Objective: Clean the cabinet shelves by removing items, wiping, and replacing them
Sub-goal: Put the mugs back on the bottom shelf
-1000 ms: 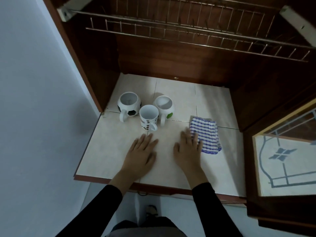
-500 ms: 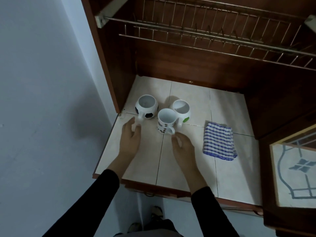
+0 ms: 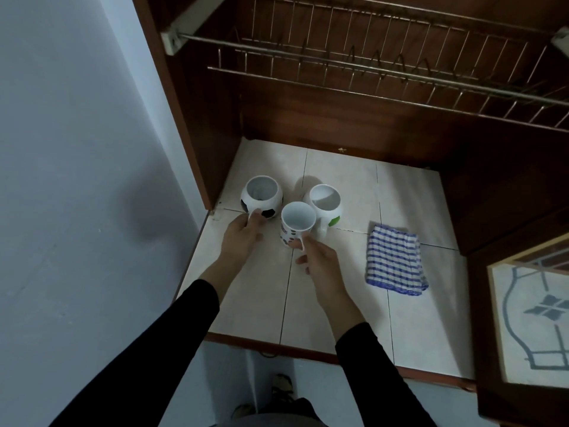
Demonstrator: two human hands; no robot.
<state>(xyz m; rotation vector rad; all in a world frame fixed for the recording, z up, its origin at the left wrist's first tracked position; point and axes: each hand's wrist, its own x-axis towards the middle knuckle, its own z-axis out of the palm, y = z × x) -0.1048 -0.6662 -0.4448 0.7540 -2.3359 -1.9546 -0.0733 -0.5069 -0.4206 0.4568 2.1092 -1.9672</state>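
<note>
Cabinet shelf (image 3: 338, 174) with three mugs on it, and a hand on each of two.

On the pale tiles, close to the cabinet's left wall, the football mug (image 3: 261, 197), the spotted mug (image 3: 297, 223) and the green-marked mug (image 3: 326, 201) stand upright in a tight cluster, with the spotted one nearest the front edge. The left hand (image 3: 241, 238) has its fingers curled round the football mug's handle. The right hand (image 3: 320, 260) pinches the spotted mug's handle between thumb and forefinger, its other fingers loose. A folded blue-and-white checked cloth (image 3: 394, 260) lies flat on the tiles to the right, apart from the mugs and from the right hand. A wire rack (image 3: 385, 72) spans the cabinet above, and a glass-paned door (image 3: 529, 318) stands open at the right.
</note>
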